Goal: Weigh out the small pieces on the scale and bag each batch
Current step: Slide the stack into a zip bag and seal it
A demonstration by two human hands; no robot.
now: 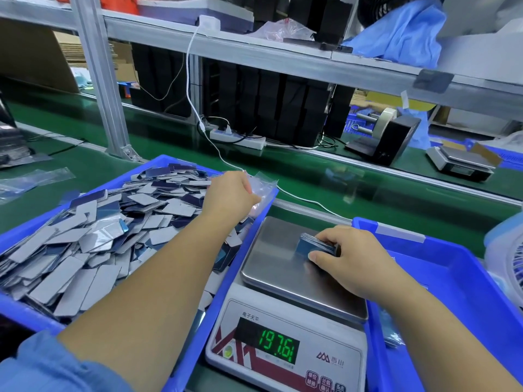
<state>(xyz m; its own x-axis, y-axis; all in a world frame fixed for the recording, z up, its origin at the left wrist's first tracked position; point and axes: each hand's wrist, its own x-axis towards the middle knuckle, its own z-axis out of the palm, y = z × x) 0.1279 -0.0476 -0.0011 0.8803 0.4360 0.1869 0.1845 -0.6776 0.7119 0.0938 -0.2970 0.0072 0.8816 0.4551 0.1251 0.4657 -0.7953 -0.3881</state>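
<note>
Blue plastic tray (pixel 181 360) at left, heaped with small flat pieces (pixel 93 236), grey on one face and dark blue on the other. Left hand (pixel 229 193) reached across this heap to the far right corner of the tray, fingers curled and pinching a clear plastic bag (pixel 261 183) that lies over the rim. Steel-topped scale (pixel 285 306) just beside the tray, on the green bench (pixel 325 168). Green digits on its display (pixel 278 346), reading about 197.61. Right hand (pixel 351 256) resting on the steel pan, thumb and curled fingers closed round a small neat stack of pieces (pixel 314 243) standing on edge, blue face toward the camera. Second blue tray (pixel 452 267) at right of the scale, touching or nearly touching it; a few bagged items dimly seen at its near inner edge. Light blue sleeve (pixel 48 366) at bottom left. White cable (pixel 300 198) running from behind the first tray across the bench, up to a power strip (pixel 240 138) farther back. More clear bags (pixel 31 179) lying flat at far left on the bench. Another scale (pixel 461 162) well apart at far right, beside a black tape dispenser (pixel 387 140). Metal shelf (pixel 254 55) above, holding black boxes and blue cloth.
</note>
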